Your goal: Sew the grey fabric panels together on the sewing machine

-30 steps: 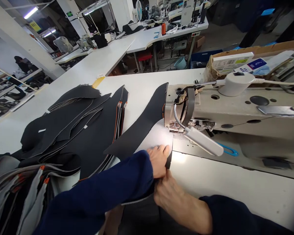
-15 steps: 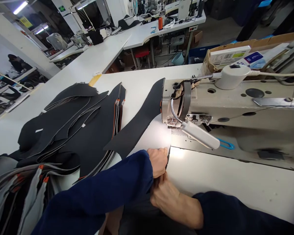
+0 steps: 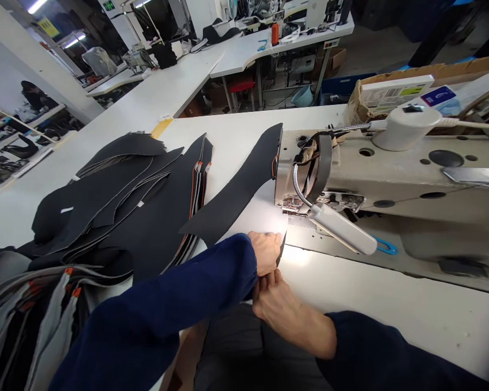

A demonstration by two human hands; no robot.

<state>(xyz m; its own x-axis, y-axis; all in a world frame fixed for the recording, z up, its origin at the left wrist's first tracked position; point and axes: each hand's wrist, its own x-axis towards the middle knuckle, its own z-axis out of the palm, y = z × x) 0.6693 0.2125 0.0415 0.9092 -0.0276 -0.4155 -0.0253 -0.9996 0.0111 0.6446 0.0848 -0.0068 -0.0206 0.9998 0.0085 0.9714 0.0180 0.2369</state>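
A dark fabric panel [image 3: 236, 198] lies with its right end against the head of the sewing machine [image 3: 305, 201]. Its pale-faced piece [image 3: 255, 214] reaches from the needle area towards me, lit by the machine's lamp [image 3: 342, 228]. My left hand [image 3: 265, 252] rests closed on that pale fabric, gripping its right edge a little in front of the presser foot. Just nearer to my body, my right hand [image 3: 277, 298] is closed with its fingers bunched at the fabric's near edge, against my left hand. The fingertips of both hands are partly hidden.
Stacked dark fabric panels [image 3: 106, 212] with orange-marked edges cover the left of the white table [image 3: 350, 282]. Grey and black pieces [image 3: 32, 320] hang at the lower left. A cardboard box [image 3: 354, 103] stands behind the machine. Another person [image 3: 36, 96] sits far left.
Both hands have moved slightly forward towards the machine with the fabric between them. The camera view has also shifted a little.
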